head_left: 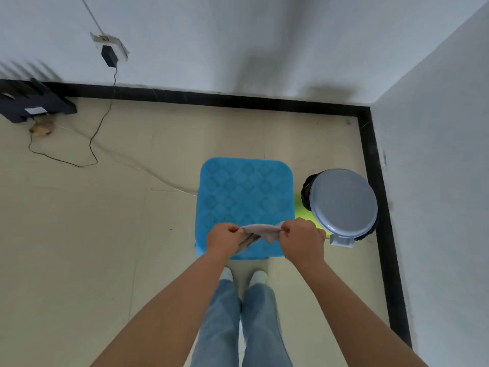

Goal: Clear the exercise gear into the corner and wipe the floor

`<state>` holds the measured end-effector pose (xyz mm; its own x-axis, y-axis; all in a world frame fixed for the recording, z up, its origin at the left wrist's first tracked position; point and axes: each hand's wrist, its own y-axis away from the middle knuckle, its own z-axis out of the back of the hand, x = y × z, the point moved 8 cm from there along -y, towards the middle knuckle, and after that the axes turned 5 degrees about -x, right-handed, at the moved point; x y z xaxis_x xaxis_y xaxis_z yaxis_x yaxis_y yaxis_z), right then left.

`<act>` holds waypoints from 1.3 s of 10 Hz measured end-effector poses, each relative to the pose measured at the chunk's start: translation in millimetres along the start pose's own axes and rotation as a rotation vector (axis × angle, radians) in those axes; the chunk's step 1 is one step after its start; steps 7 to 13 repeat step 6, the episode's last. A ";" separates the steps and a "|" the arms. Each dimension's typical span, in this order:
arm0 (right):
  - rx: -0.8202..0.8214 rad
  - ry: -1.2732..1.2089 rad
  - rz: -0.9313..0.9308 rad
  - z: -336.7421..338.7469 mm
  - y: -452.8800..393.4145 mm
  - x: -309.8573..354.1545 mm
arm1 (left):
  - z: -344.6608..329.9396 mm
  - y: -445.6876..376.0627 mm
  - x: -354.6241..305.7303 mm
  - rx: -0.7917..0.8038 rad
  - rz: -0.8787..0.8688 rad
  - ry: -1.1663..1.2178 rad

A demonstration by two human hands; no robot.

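A small pale cloth (260, 230) is stretched between my two hands above a blue plastic stool (244, 192). My left hand (225, 238) grips its left end and my right hand (301, 241) grips its right end; both fists are closed on it. A bright green item (304, 211) lies on the beige floor (92, 234) between the stool and the bin, mostly hidden. I stand just behind the stool, near the room's right corner.
A grey-lidded pedal bin (344, 205) with a black liner stands right of the stool by the black skirting (375, 181). A dark device (34, 104) sits at the far left by the wall. A black adapter (109, 56) hangs from a socket; thin cables (90, 144) trail across the floor.
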<state>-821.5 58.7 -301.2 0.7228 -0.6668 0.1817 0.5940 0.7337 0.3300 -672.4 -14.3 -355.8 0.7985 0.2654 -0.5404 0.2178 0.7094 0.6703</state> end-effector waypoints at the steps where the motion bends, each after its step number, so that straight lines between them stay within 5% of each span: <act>1: 0.015 -0.016 -0.090 -27.7 -49.3 -5.5 | -15.2 -56.5 -5.9 -0.008 0.065 0.016; 3: -0.065 -0.150 -0.124 -80.2 -94.3 15.6 | -11.7 -117.1 -13.3 -0.126 -0.026 0.004; 5: 0.001 -0.096 -0.058 -105.9 -89.1 24.0 | 5.5 -124.7 5.4 -0.347 -0.380 -0.443; 6: -0.212 -0.174 -0.008 -91.7 -91.3 9.1 | -7.3 -127.2 27.5 -0.355 -0.461 -0.667; 13: -0.212 -0.174 -0.008 -91.7 -91.3 9.1 | -7.3 -127.2 27.5 -0.355 -0.461 -0.667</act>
